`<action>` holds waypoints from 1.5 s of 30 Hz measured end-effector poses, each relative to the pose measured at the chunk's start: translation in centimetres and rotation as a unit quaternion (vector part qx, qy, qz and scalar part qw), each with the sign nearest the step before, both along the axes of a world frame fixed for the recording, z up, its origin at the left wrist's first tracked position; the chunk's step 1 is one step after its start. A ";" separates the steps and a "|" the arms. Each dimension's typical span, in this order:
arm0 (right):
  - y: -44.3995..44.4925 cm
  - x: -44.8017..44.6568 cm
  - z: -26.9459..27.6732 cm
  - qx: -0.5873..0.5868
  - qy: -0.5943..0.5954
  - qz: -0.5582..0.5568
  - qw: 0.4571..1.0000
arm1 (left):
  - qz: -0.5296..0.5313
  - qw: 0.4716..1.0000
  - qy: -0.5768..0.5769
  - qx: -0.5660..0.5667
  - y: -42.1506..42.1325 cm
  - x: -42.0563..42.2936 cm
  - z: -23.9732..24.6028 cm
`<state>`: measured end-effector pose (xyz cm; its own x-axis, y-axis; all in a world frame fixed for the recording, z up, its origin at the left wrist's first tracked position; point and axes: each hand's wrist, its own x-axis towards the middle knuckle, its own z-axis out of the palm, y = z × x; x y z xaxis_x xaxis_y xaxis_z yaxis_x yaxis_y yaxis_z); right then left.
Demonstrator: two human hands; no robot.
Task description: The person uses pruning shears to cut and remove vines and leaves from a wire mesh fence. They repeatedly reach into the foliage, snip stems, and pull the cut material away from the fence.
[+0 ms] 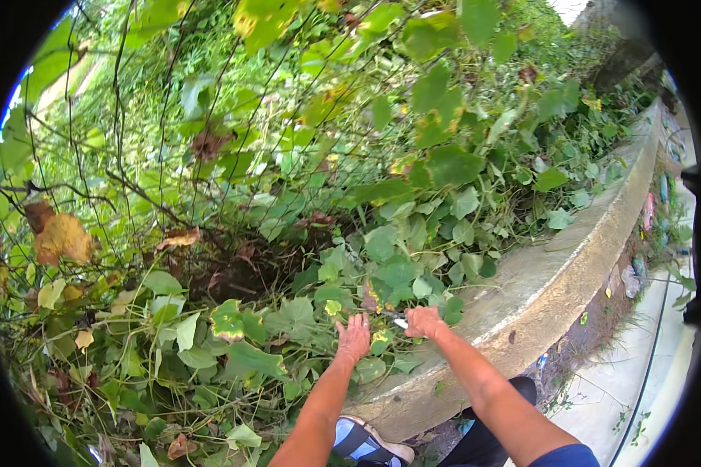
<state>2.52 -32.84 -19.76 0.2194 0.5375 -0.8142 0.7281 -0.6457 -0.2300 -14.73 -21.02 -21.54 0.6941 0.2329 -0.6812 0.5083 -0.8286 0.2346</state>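
Note:
Green vines (304,318) with broad leaves, some yellowed or brown, spill over a concrete ledge. My left hand (355,335) reaches in among the leaves with its fingers extended, a ring on one finger; what its fingertips touch cannot be told. Just right of it, my right hand (423,321) is closed around a tool with a white handle (401,323). The tool's front part lies among the leaves and its kind cannot be made out. A leaf with yellow and brown patches (381,341) sits between the two hands.
The concrete ledge (537,315) curves from below my hands to the upper right. A wire fence (163,117) with climbing vines stands at the upper left. My shoe (371,442) is beside the ledge's near end. Litter (631,281) lies between ledge and pavement (610,362).

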 end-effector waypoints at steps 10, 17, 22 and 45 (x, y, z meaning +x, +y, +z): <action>3.0 4.6 6.6 0.203 0.039 -0.239 0.949 | 0.060 0.957 -0.252 -0.132 16.1 15.2 11.2; -0.5 6.4 9.0 0.296 0.072 -0.355 0.884 | 0.522 0.721 -0.446 -0.094 15.9 26.1 12.4; -2.5 6.1 9.6 0.313 0.106 -0.380 0.864 | 0.354 0.820 -0.451 -0.004 14.5 25.0 11.1; 13.1 17.2 15.4 0.312 0.112 -0.212 0.919 | 0.336 0.796 -0.504 0.026 9.1 22.3 10.9</action>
